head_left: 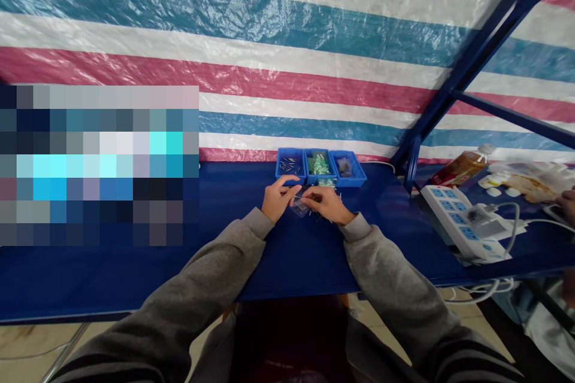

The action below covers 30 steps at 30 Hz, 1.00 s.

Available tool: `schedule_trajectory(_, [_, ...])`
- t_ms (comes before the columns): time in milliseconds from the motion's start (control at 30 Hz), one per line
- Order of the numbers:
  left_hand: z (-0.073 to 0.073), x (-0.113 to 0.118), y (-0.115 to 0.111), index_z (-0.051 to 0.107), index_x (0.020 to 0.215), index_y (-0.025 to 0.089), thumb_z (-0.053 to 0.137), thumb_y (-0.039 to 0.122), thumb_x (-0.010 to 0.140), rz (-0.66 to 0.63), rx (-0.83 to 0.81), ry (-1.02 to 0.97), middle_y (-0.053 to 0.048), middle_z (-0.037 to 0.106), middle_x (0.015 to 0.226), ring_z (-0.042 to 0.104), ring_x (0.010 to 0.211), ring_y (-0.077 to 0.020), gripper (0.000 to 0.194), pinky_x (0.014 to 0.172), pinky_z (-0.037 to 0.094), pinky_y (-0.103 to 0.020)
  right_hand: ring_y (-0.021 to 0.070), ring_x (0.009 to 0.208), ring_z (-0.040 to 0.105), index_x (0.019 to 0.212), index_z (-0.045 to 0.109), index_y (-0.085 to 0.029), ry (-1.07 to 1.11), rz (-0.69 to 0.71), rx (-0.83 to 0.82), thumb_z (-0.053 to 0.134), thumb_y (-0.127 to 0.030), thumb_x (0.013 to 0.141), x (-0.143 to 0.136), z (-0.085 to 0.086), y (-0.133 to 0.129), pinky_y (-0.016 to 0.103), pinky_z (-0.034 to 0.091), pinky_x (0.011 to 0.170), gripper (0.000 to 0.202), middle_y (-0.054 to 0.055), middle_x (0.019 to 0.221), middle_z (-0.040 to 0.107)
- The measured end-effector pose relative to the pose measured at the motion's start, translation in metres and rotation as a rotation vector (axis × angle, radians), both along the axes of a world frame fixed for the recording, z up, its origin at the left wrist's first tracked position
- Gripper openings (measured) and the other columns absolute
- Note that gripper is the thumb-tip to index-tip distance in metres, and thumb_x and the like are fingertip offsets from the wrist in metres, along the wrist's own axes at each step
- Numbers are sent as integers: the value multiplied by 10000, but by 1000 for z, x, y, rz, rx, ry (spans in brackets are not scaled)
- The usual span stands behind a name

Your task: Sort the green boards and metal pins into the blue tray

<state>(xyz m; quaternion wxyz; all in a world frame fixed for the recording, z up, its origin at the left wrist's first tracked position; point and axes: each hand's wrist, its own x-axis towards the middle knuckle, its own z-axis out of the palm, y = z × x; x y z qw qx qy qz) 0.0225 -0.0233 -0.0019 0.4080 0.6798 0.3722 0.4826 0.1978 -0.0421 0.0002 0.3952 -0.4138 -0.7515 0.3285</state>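
Note:
My left hand (275, 199) and my right hand (329, 203) meet over the blue table, fingertips almost touching. Both are closed in a pinch at a thin, light-coloured piece (297, 197), too small to name. Under the fingers lies a small clear plastic bag (300, 209). Small loose pieces (318, 215) are scattered beside it, partly covered by my right hand. Just beyond stand three blue bins: the left bin (280, 175) holds thin metal pieces, the middle bin (309, 177) green-and-white packets, the right bin (358, 179) a greyish packet.
A white power strip (456, 215) with plugged-in chargers and cables sits at right. Behind it are a drink bottle (462, 166) and a plastic bag (539, 176). Another person's hand (566, 203) shows at the right edge. A blue metal frame (449, 96) rises there. The left area is pixelated.

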Motion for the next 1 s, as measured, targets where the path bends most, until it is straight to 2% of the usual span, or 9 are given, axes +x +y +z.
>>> schedule_trajectory(100, [-2,0,3,636,996,169,594,429,857,-10,-3,-16,52,518,488,416,382,-75,298,418,361,-204,119,510,506,720,642,-172,-22,-61,29,554,-476,870,1,1,1,247,402,502,350,16,623,610])
schedule_trajectory(200, [-6,1,6,653,886,161,607,445,840,17,33,-10,27,558,553,457,430,-80,291,441,386,-204,123,503,480,691,622,-180,-37,-124,55,525,-451,888,3,3,1,246,367,499,349,-6,542,554])
schedule_trajectory(367, [-8,-1,5,665,758,161,597,447,840,57,111,90,-2,612,600,516,500,-112,305,504,426,-226,133,518,491,694,614,-187,-14,-156,51,497,-439,898,4,2,1,248,365,508,345,-9,541,541])
schedule_trajectory(500, [0,-1,16,674,722,173,574,438,867,205,282,183,-24,643,643,566,592,-148,318,606,451,-256,143,544,522,767,650,-187,38,-271,79,481,-436,904,5,0,2,253,388,523,330,1,591,569])
schedule_trajectory(633, [9,4,41,701,821,181,544,398,902,365,498,320,-68,674,785,607,754,-189,279,740,440,-280,152,539,522,809,665,-194,42,-321,87,492,-445,892,8,-2,4,258,384,520,316,2,579,562])
schedule_trajectory(700, [8,6,49,685,1004,190,523,366,920,387,521,414,-71,670,871,610,797,-191,254,728,432,-266,154,540,518,789,661,-198,23,-324,91,496,-444,888,9,-2,5,262,380,524,312,4,582,564])
schedule_trajectory(767, [3,8,50,648,1101,198,491,322,938,364,532,499,-70,653,948,608,827,-183,258,720,429,-253,156,545,515,771,656,-197,6,-332,97,503,-434,883,9,-1,4,266,377,533,304,5,584,568])
schedule_trajectory(900, [-9,5,37,668,969,193,474,273,943,121,591,719,-66,625,910,598,863,-188,212,723,440,-253,153,557,515,752,649,-190,-1,-340,111,504,-428,882,8,1,4,267,379,555,307,5,591,576])
schedule_trajectory(1000, [-14,1,28,661,1007,185,504,297,929,6,607,800,-86,632,981,582,936,-221,208,805,458,-305,152,559,516,757,651,-189,13,-333,114,502,-429,883,8,1,4,267,387,559,310,6,601,587])
